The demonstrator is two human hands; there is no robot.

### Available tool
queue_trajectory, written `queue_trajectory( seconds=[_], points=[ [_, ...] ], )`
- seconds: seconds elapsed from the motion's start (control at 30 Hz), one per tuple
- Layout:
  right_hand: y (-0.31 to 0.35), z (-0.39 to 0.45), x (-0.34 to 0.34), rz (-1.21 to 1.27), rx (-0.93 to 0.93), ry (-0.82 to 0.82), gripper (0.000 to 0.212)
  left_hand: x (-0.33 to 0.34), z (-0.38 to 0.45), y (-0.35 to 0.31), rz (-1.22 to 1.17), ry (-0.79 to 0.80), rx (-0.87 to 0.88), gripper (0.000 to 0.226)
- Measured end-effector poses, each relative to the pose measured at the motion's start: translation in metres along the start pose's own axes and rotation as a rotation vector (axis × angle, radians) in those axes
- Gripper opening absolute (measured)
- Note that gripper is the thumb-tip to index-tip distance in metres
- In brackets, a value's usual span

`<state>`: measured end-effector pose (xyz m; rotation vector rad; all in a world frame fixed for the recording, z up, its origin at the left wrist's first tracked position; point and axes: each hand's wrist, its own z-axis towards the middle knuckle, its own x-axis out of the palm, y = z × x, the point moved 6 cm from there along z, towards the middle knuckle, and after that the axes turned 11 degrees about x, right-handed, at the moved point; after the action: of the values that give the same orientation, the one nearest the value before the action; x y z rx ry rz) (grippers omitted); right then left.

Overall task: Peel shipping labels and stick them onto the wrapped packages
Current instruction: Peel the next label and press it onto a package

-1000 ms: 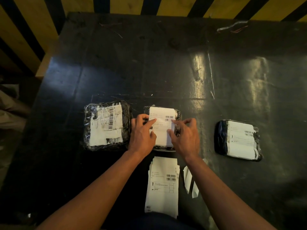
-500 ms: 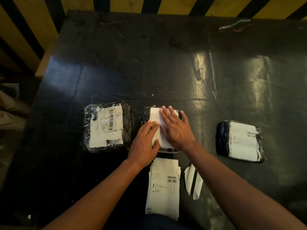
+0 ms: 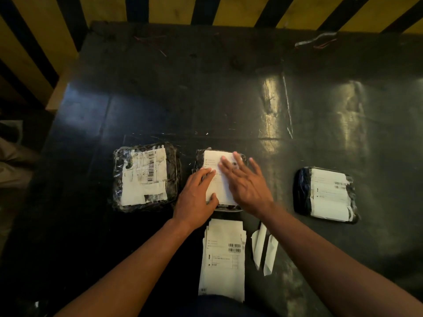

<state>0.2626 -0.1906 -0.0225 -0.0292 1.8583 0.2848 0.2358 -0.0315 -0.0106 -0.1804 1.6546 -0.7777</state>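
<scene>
— Head view looked down on a dark, glossy bench [image 3: 229, 99], yes? What was on it?

— Three wrapped packages in a row. The left package [image 3: 146, 177] carried a torn, crumpled label with barcodes. The right package [image 3: 326, 195] sat well apart from the others, with a white label across its top. The middle package [image 3: 219, 179] lay between them, under both hands.

— And the hands themselves?

— The left hand [image 3: 196, 199] lay palm down on the near left part of the middle package's label [image 3: 217, 179], fingers loosely curled and the thumb against the label's lower edge. It gripped nothing; it only pressed. The right hand [image 3: 248, 186] was flat and spread wide, fingers fanned over the right side of the same label, grasping nothing either. It was slightly blurred.

— Was the label fully stuck down?

— It lay flat on the wrap where I could see it, but the hands covered much of it, so I couldn't tell about its edges.

— Anything nearer the person?

— A stack of unpeeled label sheets [image 3: 223, 259] lay just below the middle package, with a barcode showing on the top sheet. Just beside it on the right lay two narrow white paper strips [image 3: 264, 250]. A yellow and black striped barrier [image 3: 160, 8] ran beyond the far edge of the bench.
</scene>
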Motion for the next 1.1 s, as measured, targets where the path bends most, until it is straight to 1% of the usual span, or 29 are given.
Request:
queue_trajectory(
  seconds=[0.07, 0.27, 0.37, 0.43, 0.53, 0.6, 0.67, 0.77, 0.83, 0.9, 0.97, 1.03, 1.1],
  points=[
    [0.004, -0.009, 0.009, -0.023, -0.01, -0.024, 0.06, 0.0, 0.0, 0.0, 0.01, 0.002, 0.0, 0.068],
    [-0.026, -0.028, 0.012, 0.012, 0.14, -0.09, 0.056, 0.0, 0.0, 0.002, -0.009, -0.002, -0.03, 0.068],
    [-0.029, -0.03, 0.007, 0.04, 0.2, -0.114, 0.056, 0.001, -0.001, 0.001, -0.009, -0.004, -0.027, 0.068],
    [-0.017, -0.027, 0.005, 0.036, 0.163, -0.125, 0.057, 0.002, -0.002, 0.0, -0.016, -0.003, -0.02, 0.068],
    [0.016, -0.027, 0.01, 0.049, 0.022, -0.067, 0.058, 0.002, -0.001, 0.0, -0.023, 0.0, 0.005, 0.067],
    [0.028, -0.036, 0.017, 0.067, -0.023, -0.054, 0.057, 0.002, -0.001, 0.001, -0.021, -0.001, 0.024, 0.066],
    [0.022, -0.049, 0.021, 0.034, -0.011, -0.083, 0.054, 0.002, -0.002, 0.002, -0.012, -0.003, 0.033, 0.065],
    [-0.003, -0.067, 0.026, -0.002, 0.074, -0.121, 0.051, 0.003, -0.003, 0.003, 0.002, -0.001, 0.035, 0.066],
    [-0.013, -0.074, 0.024, -0.006, 0.121, -0.136, 0.053, 0.003, -0.002, 0.003, 0.009, 0.005, 0.041, 0.066],
    [-0.01, -0.075, 0.019, -0.007, 0.141, -0.16, 0.055, 0.003, -0.002, 0.003, 0.015, 0.01, 0.042, 0.067],
    [0.006, -0.071, 0.016, 0.017, 0.103, -0.17, 0.054, 0.004, -0.002, 0.003, 0.01, 0.014, 0.039, 0.067],
    [0.025, -0.072, 0.023, 0.029, 0.024, -0.15, 0.053, 0.005, -0.002, 0.002, 0.01, 0.013, 0.042, 0.067],
    [0.031, -0.081, 0.034, 0.043, 0.001, -0.139, 0.061, 0.004, -0.002, 0.002, 0.01, 0.018, 0.053, 0.066]
  ],
)
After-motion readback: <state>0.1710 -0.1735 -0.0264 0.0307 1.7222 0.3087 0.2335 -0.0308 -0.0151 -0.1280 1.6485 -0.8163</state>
